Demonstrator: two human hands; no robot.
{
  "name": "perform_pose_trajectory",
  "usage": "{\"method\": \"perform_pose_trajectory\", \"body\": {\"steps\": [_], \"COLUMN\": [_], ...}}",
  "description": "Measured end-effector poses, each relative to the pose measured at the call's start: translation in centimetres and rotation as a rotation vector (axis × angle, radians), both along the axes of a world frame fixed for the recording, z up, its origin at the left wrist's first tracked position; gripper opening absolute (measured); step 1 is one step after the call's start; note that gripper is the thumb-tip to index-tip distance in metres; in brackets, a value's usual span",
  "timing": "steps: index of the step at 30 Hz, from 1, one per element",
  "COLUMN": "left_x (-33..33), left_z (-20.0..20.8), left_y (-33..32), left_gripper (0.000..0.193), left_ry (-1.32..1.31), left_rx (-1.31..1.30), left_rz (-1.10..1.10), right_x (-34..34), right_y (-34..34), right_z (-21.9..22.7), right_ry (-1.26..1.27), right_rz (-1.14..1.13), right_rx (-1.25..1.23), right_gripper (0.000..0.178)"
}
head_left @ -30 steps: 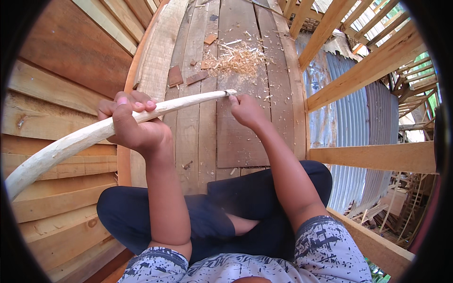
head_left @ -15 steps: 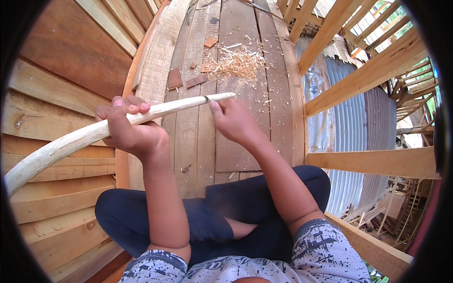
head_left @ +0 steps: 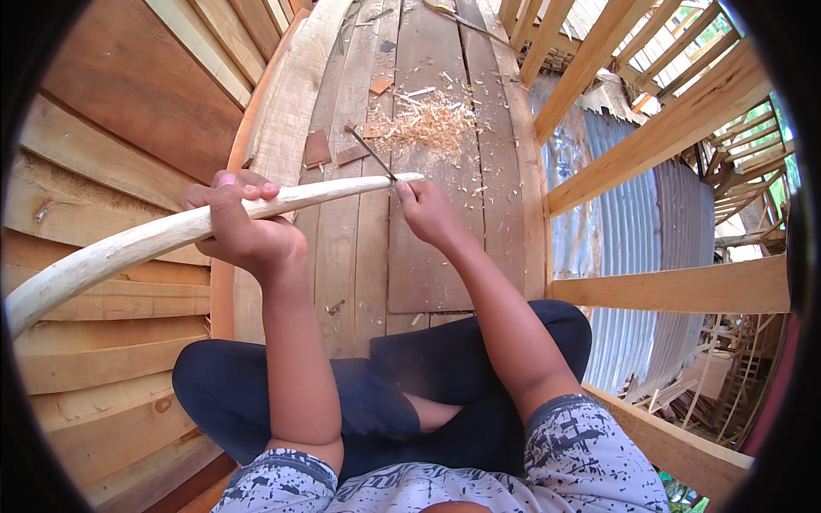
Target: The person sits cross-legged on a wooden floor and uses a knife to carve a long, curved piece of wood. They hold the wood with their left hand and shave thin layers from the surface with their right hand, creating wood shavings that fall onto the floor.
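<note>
A long, pale, peeled wooden pole point(head_left: 128, 244) curves from the far left edge up to a tapered tip in front of me. My left hand point(head_left: 252, 235) is wrapped round it at mid-length, fingers closed. Close to the tip, my right hand point(head_left: 429, 214) is closed on a knife point(head_left: 369, 151); its thin dark blade sticks out beyond the far side of the pole and touches the wood. The knife's handle is hidden in my right hand.
Wood shavings point(head_left: 432, 124) lie heaped on the plank floor point(head_left: 428, 265), with reddish-brown wood scraps point(head_left: 317, 149) beside them. A board wall point(head_left: 111, 222) closes the left. Wooden rails point(head_left: 676, 286) run along the right, with corrugated metal sheets point(head_left: 620, 205) beyond. My crossed legs point(head_left: 222, 385) are close below my arms.
The knife blade has swung into plain view, pointing away from me. My right hand has shifted slightly right and down along the pole's tip. My left hand keeps its hold.
</note>
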State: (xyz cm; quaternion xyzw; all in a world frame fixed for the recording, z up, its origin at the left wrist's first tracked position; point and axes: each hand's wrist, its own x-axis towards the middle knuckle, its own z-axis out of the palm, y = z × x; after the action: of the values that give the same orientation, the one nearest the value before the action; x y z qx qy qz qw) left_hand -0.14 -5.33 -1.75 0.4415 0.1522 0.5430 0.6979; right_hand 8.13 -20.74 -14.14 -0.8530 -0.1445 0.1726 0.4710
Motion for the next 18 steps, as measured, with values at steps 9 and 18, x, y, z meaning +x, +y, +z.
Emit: {"method": "perform_pose_trajectory", "body": {"steps": [9, 18], "left_x": [0.2, 0.0], "left_z": [0.1, 0.3], "left_y": [-0.1, -0.1], "left_gripper": [0.024, 0.025], "left_ry": [-0.001, -0.015], "left_rx": [0.056, 0.059], "left_rz": [0.045, 0.041], "right_x": [-0.6, -1.7], "right_y": [0.2, 1.0], "right_z": [-3.6, -2.2], "right_ry": [-0.094, -0.096], "right_rz": [-0.153, -0.148], "right_rx": [-0.096, -0.035], "right_gripper": [0.045, 0.042]}}
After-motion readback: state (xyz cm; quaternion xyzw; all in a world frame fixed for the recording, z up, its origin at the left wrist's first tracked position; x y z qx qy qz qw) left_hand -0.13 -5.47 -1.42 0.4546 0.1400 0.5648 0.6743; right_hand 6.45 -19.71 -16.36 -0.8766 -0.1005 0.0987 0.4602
